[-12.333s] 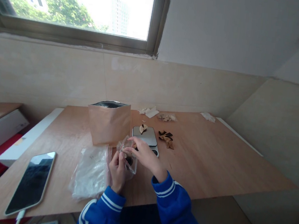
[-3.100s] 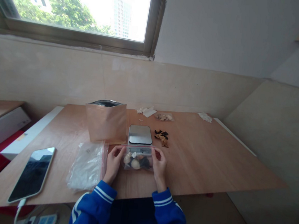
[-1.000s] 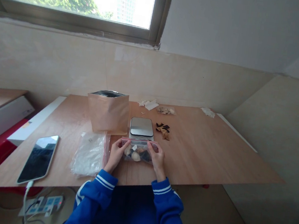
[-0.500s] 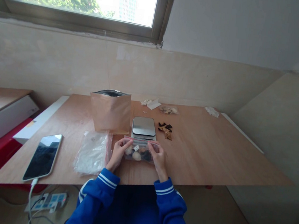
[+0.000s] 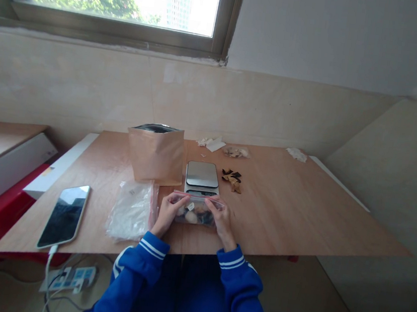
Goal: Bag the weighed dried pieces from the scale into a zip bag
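Sitting at a wooden tabletop (image 5: 280, 215) under a window, a person in blue sleeves works on a small clear zip bag (image 5: 196, 211) near the front edge, about midway along it. Going from left to right: a phone (image 5: 64, 215) lies face up by the front left corner, then a stack of empty clear bags (image 5: 131, 210), then an open brown paper pouch (image 5: 156, 153) standing further back. The left hand (image 5: 166, 214) pinches the zip bag's left end, fingers curled closed on it. The bag holds a mix of pale and dark pieces and seems already filled. The right hand (image 5: 220, 218) pinches its top strip right of the middle, also closed on it. By the look of it, filling is done and pressing the strip shut is under way; whether it is fully sealed cannot be told. Behind the bag sits a bare digital scale (image 5: 202, 175), and to its right a small heap of loose dried pieces (image 5: 233, 179).
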A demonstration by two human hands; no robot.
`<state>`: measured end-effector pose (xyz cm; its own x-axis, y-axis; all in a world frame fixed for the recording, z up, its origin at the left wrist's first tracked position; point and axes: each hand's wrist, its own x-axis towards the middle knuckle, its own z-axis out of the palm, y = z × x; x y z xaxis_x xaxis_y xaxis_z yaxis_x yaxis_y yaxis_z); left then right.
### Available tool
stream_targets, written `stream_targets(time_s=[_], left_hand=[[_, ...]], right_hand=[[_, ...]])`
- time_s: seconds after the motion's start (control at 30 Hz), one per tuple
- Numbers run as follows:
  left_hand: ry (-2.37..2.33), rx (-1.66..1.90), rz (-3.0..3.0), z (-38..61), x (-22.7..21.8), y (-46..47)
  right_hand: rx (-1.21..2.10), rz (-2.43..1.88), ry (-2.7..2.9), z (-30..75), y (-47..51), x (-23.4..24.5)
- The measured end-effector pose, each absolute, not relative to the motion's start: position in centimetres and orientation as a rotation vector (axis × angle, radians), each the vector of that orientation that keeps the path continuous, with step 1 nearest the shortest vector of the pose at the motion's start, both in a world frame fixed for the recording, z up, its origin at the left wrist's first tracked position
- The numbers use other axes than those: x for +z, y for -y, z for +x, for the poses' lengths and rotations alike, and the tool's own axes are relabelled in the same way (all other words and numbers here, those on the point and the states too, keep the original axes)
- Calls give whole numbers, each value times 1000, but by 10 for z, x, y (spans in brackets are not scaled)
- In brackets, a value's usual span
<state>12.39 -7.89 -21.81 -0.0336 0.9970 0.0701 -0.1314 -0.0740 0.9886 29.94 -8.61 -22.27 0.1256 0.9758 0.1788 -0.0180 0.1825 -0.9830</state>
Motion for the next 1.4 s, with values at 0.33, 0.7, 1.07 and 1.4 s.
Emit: stream_targets(time_s=[0.33,0.7,1.07,1.4], left_hand=[[-1064,1377,1546,125,-209,91],[-1204,1356,1701,127,-208,100],[-1215,1466,1745,119,-199,103],[-1268,1486,1606,111,-186,99]], right_hand=[[248,-1292,1891,314,98,-172],[136,-1236,2176,286,86,-160],[179,-1243,2124,306,92,-168],[98,-1227,2068,334,89,-171]])
